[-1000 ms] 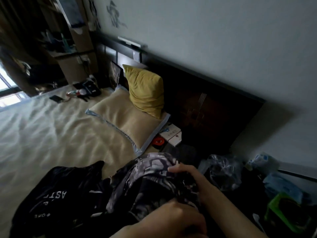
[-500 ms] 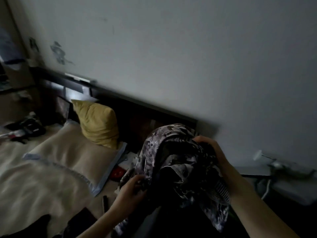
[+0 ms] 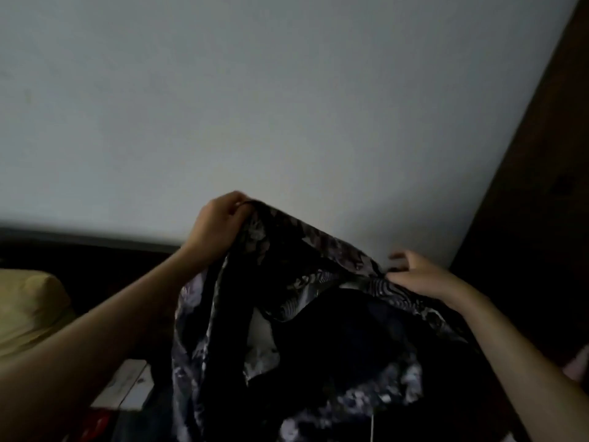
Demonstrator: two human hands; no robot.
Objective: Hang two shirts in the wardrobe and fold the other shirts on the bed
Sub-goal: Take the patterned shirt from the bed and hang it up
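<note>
A dark patterned shirt with grey and white print hangs in the air before the pale wall. My left hand grips its top edge at the upper left, fingers curled round the cloth. My right hand holds the same edge lower on the right, thumb and fingers pinching the fabric with the other fingers spread. The shirt droops between the two hands and falls out of view at the bottom. A dark wardrobe stands at the right edge.
A yellow pillow lies at the left against the dark headboard. Below my left arm are a white box and something red. Everything is dim.
The shirt has been lifted off the bed and spread between my hands. My view has swung up and right, away from the bed toward the wall and wardrobe.
</note>
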